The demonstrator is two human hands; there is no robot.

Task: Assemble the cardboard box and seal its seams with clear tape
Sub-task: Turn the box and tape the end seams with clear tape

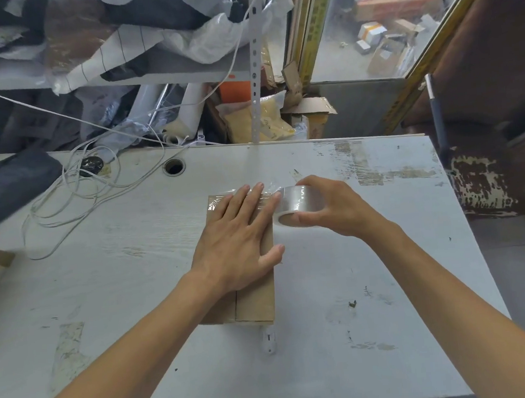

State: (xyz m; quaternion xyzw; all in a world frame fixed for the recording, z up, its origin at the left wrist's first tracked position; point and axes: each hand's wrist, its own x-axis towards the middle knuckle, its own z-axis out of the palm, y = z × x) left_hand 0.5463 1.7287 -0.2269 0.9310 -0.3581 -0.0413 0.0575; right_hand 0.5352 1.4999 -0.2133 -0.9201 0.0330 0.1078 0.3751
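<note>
Cardboard box [256, 296] lies flat mid-table, its near edge well back from the table [331, 366] front; left hand [239, 244] presses it with straight fingers; right hand [334, 207] grips the clear tape roll [290, 207] just beside the box's far right corner; farther left, a white cable [75, 194] tangles beside a round hole [174, 167]; cluttered shelving [151, 78] stands beyond the far edge.

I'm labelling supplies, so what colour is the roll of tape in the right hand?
Clear, with a silvery sheen: the tape roll in the right hand, seen from the head view.
</note>
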